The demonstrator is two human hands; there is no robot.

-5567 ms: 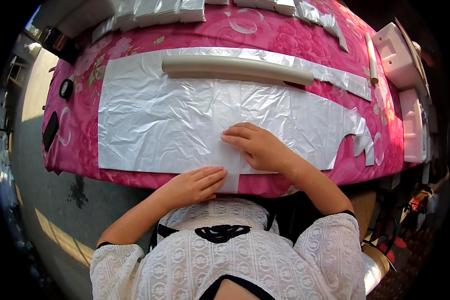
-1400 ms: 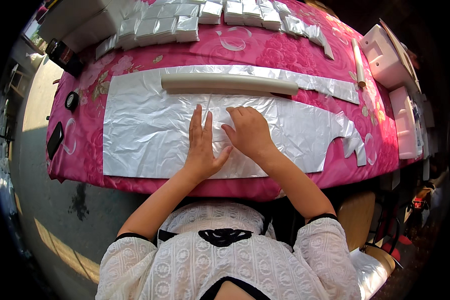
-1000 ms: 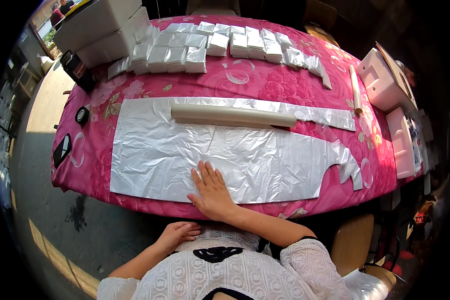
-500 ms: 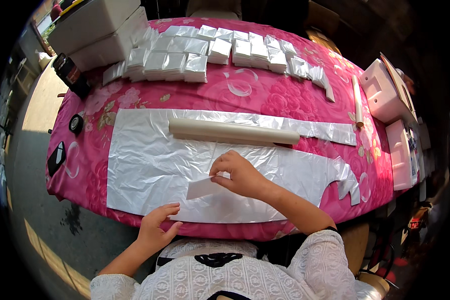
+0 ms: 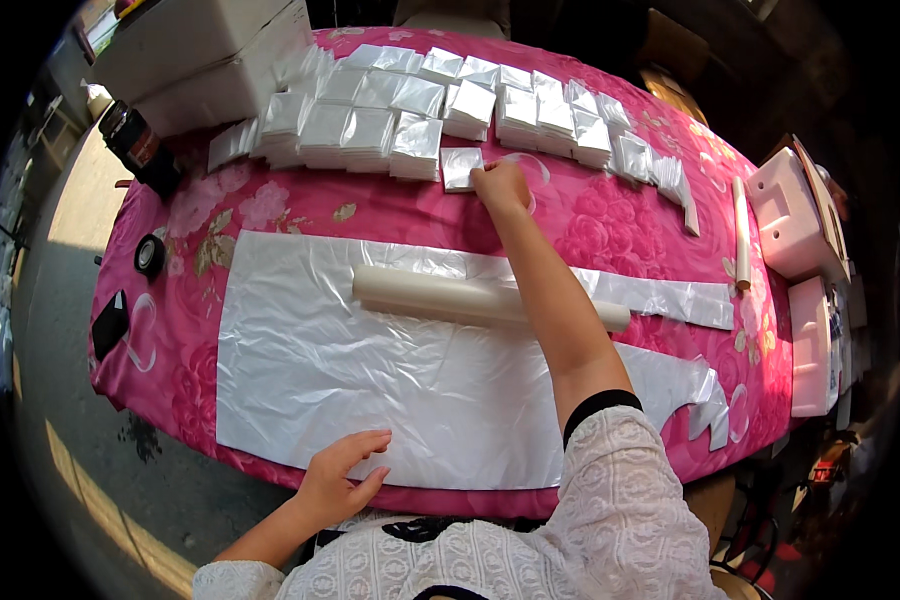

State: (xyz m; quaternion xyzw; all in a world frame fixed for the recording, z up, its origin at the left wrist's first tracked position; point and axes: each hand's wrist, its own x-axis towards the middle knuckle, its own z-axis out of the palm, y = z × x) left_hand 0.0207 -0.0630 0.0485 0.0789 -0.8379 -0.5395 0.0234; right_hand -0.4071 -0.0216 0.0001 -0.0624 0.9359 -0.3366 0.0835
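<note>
My right hand (image 5: 502, 186) reaches across the table and pinches the right edge of a small folded white plastic square (image 5: 461, 170), in front of the rows of folded plastic squares (image 5: 370, 130). Close to the table's near edge, my left hand (image 5: 342, 478) is open, its fingers apart and nothing in them. Beside it a large white plastic bag (image 5: 370, 390) lies spread flat, with handle-like strips at its right end. Across the bag's far part rests a long pale tube (image 5: 450, 293), partly hidden behind my right forearm.
A pink flowered cloth (image 5: 360, 212) covers the table. At the left are a dark bottle (image 5: 140, 150), a black tape roll (image 5: 150, 255), a black phone-like object (image 5: 109, 325) and white foam boxes (image 5: 210, 70). A thinner roll (image 5: 741, 235) and foam boxes (image 5: 795, 205) stand right.
My right hand has moved away from me with the folded plastic square, from above the spread bag to the rows at the back. My left hand stays near the table's edge, still open.
</note>
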